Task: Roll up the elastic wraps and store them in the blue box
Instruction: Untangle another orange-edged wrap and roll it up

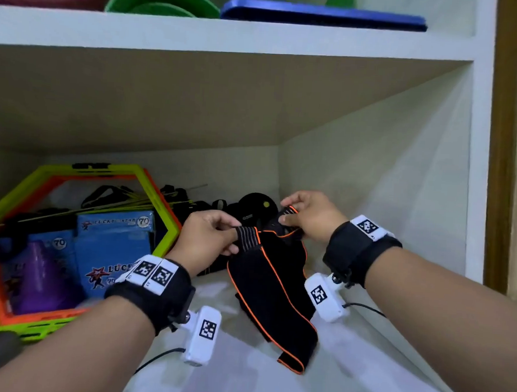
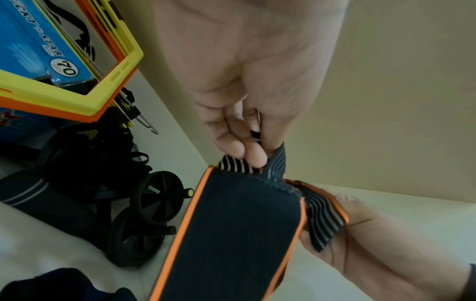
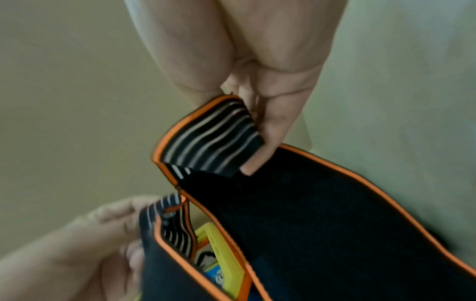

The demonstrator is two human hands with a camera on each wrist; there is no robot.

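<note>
A black elastic wrap (image 1: pixel 271 283) with orange edging and grey-striped ends hangs between both hands above the white shelf. My left hand (image 1: pixel 215 237) pinches one striped end (image 2: pixel 240 166). My right hand (image 1: pixel 306 215) pinches the other striped end (image 3: pixel 206 140), which is folded over. The wrap's (image 2: pixel 231 234) loose middle droops down onto the shelf. Blue boxes (image 1: pixel 113 241) printed with "Lucky Star 70" stand inside the hexagonal frames at the left.
Stacked yellow-green and orange hexagonal frames (image 1: pixel 171 220) lean at the left with a purple cone (image 1: pixel 40 279) inside. Black straps and an ab roller wheel (image 2: pixel 157 193) lie at the back. The cupboard's side wall (image 1: pixel 387 203) is close on the right.
</note>
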